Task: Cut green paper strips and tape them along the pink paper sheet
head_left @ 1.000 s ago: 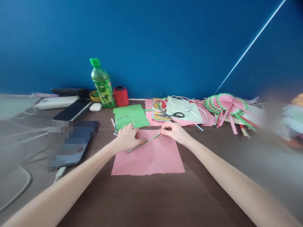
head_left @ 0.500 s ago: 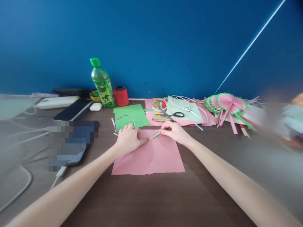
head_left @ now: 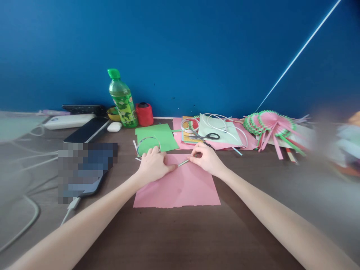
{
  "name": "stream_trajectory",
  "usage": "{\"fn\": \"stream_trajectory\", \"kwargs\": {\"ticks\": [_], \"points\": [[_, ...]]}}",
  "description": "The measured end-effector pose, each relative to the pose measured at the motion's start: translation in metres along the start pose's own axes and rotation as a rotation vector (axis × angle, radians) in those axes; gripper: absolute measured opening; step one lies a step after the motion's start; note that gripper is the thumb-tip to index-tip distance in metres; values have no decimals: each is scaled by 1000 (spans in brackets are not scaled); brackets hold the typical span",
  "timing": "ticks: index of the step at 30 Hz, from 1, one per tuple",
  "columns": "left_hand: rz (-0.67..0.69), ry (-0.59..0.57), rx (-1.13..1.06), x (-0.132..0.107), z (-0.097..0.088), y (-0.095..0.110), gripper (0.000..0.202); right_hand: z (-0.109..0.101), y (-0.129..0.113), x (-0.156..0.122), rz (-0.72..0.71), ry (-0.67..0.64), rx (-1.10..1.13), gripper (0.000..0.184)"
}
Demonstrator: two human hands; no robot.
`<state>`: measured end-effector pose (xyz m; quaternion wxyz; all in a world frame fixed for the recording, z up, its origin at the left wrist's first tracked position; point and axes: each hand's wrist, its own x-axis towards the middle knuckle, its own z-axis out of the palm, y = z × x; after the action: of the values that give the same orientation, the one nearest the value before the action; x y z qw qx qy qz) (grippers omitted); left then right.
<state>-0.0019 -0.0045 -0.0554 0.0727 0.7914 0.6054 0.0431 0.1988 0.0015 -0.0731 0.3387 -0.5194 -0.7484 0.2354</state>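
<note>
A narrow pale green-and-white paper strip (head_left: 183,162) runs between my two hands above a pink paper sheet (head_left: 182,189). My left hand (head_left: 154,164) rests low on the sheet's upper left, its thumb stretched out and holding the strip's left end down. The far part of that end is hidden under the hand. With thumb and forefinger, my right hand (head_left: 206,158) pinches the strip's other end near the sheet's top right. Beyond my left fingers lie a green paper (head_left: 157,137) and a thin ring (head_left: 149,138). Black-handled scissors (head_left: 212,136) lie just past my right hand.
A green bottle (head_left: 122,103) and a red thread spool (head_left: 144,114) stand by the blue wall. Phones, a white power bank (head_left: 70,121), an earbud case (head_left: 114,127) and cables lie left. Folded pink-and-green paper fans (head_left: 271,123) lie right, beside papers and coiled white strip (head_left: 225,125).
My right fingertips have shifted slightly left and down along the strip, so less of it shows between the hands. My left hand has stayed in place.
</note>
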Motion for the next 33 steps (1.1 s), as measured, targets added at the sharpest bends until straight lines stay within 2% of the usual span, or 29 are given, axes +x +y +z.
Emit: {"fn": "stream_trajectory", "kwargs": {"ticks": [7, 33], "points": [[-1, 3, -11, 0, -1, 0, 44, 2, 0, -1, -60, 12, -41, 16], [3, 7, -6, 0, 0, 0, 44, 2, 0, -3, -113, 23, -89, 17]]}}
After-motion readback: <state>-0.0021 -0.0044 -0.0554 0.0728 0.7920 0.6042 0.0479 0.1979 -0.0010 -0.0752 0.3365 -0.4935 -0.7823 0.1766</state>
